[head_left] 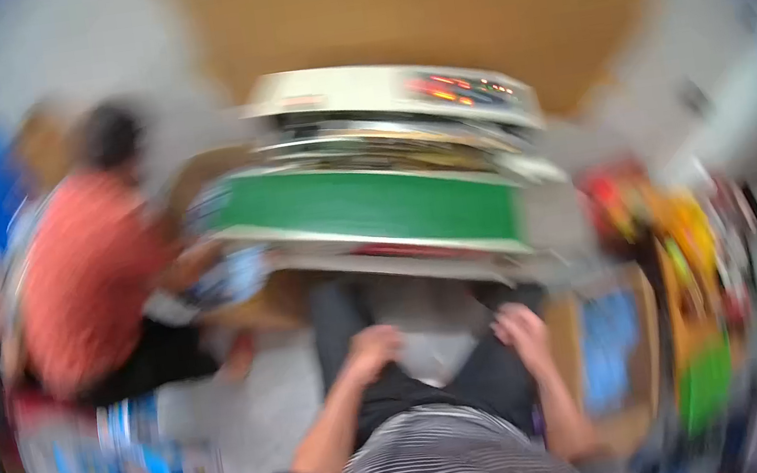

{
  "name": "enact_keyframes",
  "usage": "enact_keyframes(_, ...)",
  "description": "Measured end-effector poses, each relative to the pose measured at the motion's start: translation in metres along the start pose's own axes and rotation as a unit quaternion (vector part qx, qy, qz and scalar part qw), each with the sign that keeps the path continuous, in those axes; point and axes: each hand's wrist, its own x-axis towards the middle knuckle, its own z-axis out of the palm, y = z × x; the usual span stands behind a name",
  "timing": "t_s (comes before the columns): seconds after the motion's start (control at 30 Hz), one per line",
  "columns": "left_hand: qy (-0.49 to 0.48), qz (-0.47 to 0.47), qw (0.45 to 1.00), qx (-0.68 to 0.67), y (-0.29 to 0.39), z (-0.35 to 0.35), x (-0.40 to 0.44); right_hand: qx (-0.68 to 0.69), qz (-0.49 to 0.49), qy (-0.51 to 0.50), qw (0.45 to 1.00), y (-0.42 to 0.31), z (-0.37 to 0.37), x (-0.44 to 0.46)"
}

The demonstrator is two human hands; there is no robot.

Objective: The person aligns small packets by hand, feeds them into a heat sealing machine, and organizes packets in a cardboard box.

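My left hand (pixel 375 348) rests on or just above my left thigh. My right hand (pixel 519 325) is at my right thigh in the same way. Motion blur smears the fingers of both hands, and no object shows in either one. In front of my knees stands a white machine (pixel 339 90) with red lit displays on its top panel. A green flat surface (pixel 375 208) runs along its near side, closest to my hands but apart from them.
At left, a person in a red shirt (pixel 94 276) sits holding something bluish. Right of my leg stands a cardboard box (pixel 646 334) with blue packets (pixel 607 349) inside. Colourful goods (pixel 688 232) are piled further right. Blue-and-white packs (pixel 150 472) lie at lower left.
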Motion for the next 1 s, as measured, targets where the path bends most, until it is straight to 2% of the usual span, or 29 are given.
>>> enact_keyframes(0.03,0.006,-0.076,0.988,-0.135,0.042,0.011,-0.010,-0.066,-0.023,0.047,0.996,-0.011,-0.017,-0.015)
enact_keyframes(0.1,-0.002,-0.110,0.983,-0.145,0.049,0.022,-0.007,-0.023,-0.044,0.111,0.993,-0.017,-0.058,-0.052)
enact_keyframes(0.17,0.004,-0.135,0.982,-0.128,0.030,0.023,0.004,-0.046,-0.055,0.226,0.972,-0.019,-0.098,-0.095)
enact_keyframes(0.2,-0.026,-0.151,0.982,-0.110,0.020,0.024,0.009,-0.039,-0.046,0.262,0.963,-0.010,-0.122,-0.120)
enact_keyframes(0.27,-0.055,-0.160,0.977,-0.129,0.012,0.022,0.019,-0.128,-0.106,0.400,0.901,0.013,-0.176,-0.161)
enact_keyframes(0.33,-0.070,-0.175,0.975,-0.114,0.021,0.025,0.031,-0.052,-0.045,0.516,0.854,0.024,-0.220,-0.189)
enact_keyframes(0.37,-0.079,-0.184,0.973,-0.113,0.021,0.027,0.035,-0.047,-0.040,0.524,0.850,0.037,-0.241,-0.203)
enact_keyframes(0.43,-0.087,-0.195,0.971,-0.107,0.021,0.029,0.041,0.078,0.043,0.575,0.813,0.060,-0.275,-0.217)
enact_keyframes(0.6,-0.077,-0.208,0.971,-0.085,0.008,0.026,0.044,0.069,0.140,0.548,0.822,0.095,-0.296,-0.178)
enact_keyframes(0.67,-0.077,-0.200,0.974,-0.070,0.007,0.023,0.044,-0.026,0.187,0.503,0.843,0.090,-0.290,-0.149)
enact_keyframes(0.83,-0.043,-0.215,0.974,-0.061,0.011,0.025,0.038,0.014,0.186,0.502,0.845,0.108,-0.296,-0.123)
enact_keyframes(0.93,-0.044,-0.218,0.974,-0.034,0.014,0.028,0.036,-0.003,0.252,0.426,0.869,0.097,-0.294,-0.128)
enact_keyframes(1.0,-0.048,-0.222,0.973,-0.030,0.010,0.027,0.039,-0.025,0.248,0.432,0.867,0.087,-0.283,-0.124)
